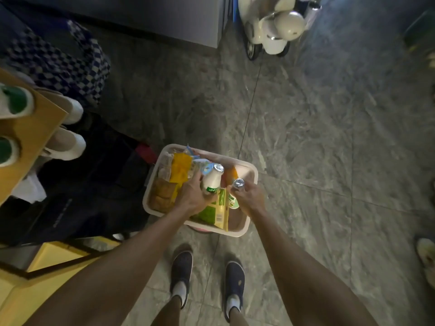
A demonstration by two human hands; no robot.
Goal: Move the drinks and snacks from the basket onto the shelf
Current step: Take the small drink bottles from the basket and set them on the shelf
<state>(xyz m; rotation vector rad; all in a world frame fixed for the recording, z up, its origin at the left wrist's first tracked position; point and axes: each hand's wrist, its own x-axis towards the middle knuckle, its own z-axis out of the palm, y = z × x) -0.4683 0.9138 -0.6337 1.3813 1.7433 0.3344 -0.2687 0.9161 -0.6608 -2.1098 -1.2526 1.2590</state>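
Note:
A beige plastic basket (249,175) stands on the stone floor in front of my feet. It holds yellow snack packs (180,169), brown snack packs (163,192) and a green-and-yellow carton (217,210). My left hand (191,196) grips a white milk bottle with a foil cap (213,181), upright above the basket. My right hand (248,198) holds a second small bottle with a foil cap (238,184) by its neck; its green-labelled body shows below my fingers. At the left edge a wooden shelf board (35,132) carries two white bottles with green caps (15,100).
Dark bags (89,184) lie left of the basket, with white shoes (68,143) beside the shelf. A cream toy scooter (273,27) is parked at the top. A yellow box (56,255) sits at the lower left. My two dark shoes (207,276) stand just behind the basket.

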